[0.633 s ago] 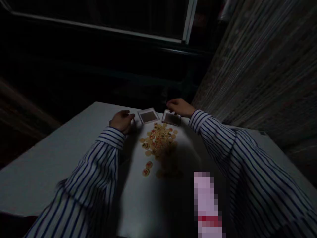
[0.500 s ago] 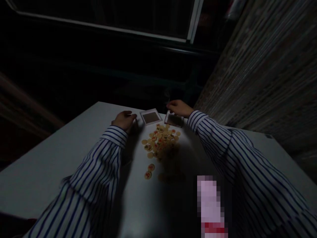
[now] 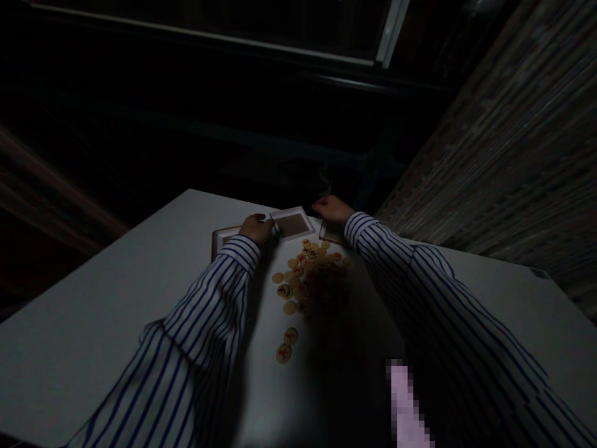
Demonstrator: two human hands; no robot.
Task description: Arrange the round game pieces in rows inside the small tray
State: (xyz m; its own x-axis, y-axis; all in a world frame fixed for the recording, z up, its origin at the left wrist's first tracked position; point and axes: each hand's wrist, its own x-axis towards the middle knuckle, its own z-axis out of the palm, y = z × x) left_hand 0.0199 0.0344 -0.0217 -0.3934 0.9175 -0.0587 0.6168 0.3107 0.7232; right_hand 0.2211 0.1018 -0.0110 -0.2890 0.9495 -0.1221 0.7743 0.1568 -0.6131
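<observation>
My left hand (image 3: 257, 229) is at the left edge of a shallow, pale-rimmed tray (image 3: 291, 225), with thumb and fingers slightly apart. Partly behind that hand lies another pale box with a dark edge (image 3: 219, 239). My right hand (image 3: 333, 210) is closed in a pinch above a second shallow tray (image 3: 330, 233), which the hand and cuff partly cover. What the pinch holds, if anything, is too dark to make out. Nearer me is a loose heap of round Chinese chess pieces (image 3: 298, 272) with red and dark characters, its right side in deep shadow. Two pieces (image 3: 286, 345) lie apart from it.
All this rests on a white table (image 3: 135, 267), whose far edge is just beyond the trays. A string curtain (image 3: 489, 137) hangs at the right. Behind the table it is very dark, with a pale frame (image 3: 385, 43) above.
My left hand has moved right to the middle tray, bringing the box behind it into sight. My right hand is slightly lower, still pinched. The whole view has shifted a little.
</observation>
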